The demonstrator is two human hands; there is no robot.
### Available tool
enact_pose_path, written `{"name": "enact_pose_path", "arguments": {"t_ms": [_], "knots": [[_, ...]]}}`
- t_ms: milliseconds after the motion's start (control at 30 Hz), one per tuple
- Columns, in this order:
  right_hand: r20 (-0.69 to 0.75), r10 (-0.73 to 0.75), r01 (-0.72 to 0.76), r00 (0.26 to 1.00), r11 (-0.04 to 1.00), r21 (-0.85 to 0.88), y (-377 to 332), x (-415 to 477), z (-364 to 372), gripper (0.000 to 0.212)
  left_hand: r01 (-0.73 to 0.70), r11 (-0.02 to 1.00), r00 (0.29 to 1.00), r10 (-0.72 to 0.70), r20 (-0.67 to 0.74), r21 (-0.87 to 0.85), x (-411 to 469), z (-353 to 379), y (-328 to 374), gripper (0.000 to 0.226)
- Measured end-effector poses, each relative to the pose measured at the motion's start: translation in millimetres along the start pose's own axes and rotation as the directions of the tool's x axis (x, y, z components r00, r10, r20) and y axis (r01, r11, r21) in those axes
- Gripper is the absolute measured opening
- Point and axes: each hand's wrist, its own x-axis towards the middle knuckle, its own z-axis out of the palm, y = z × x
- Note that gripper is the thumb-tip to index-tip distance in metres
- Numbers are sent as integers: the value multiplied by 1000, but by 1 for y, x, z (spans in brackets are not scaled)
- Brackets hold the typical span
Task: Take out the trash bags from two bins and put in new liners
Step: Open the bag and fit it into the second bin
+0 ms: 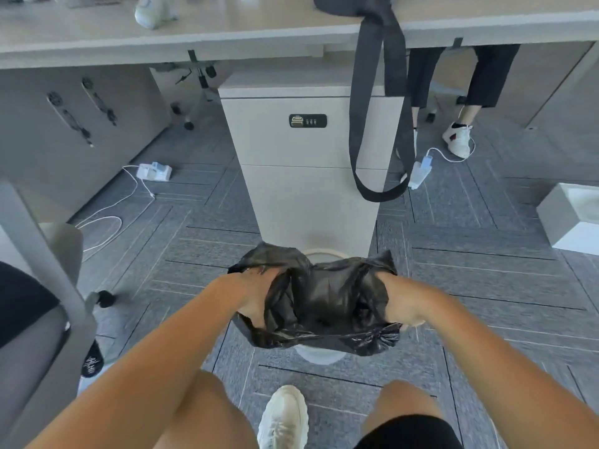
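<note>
Mouth of black bag (324,303) is held stretched between left grip (256,298) and right grip (400,307), each closed on a side edge, equally near. Directly beneath, white bin (324,253) is centred; cabinet (304,189) stands just behind.

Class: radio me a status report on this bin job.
Left hand grips black bag; right hand inside it, fingers hidden. Bag spread over white bin. Cabinet close behind.
</note>
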Motion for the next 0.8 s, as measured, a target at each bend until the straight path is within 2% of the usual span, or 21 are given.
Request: {"name": "enact_pose_path", "arguments": {"t_ms": [167, 300, 467, 667, 800], "knots": [[-83, -15, 11, 996, 999, -41, 1, 7, 0, 104, 2, 998, 992, -8, -123, -56, 15, 7, -3, 134], [-55, 23, -28, 998, 996, -84, 3, 12, 3, 111, -6, 998, 994, -2, -111, -70, 35, 21, -15, 137], [-13, 66, -67, 998, 983, -171, 8, 39, 10, 109, -10, 990, 999, 4, -46, -138, 61, 41, -31, 129], [12, 138, -127, 990, 940, -316, 10, 79, 37, 115, -24, 984, 1000, 22, -13, -179, 95, 68, -41, 130], [-24, 162, -158, 987, 911, -381, 12, 89, 48, 99, -30, 978, 996, 12, -89, -204, 115, 89, -49, 117]]}}
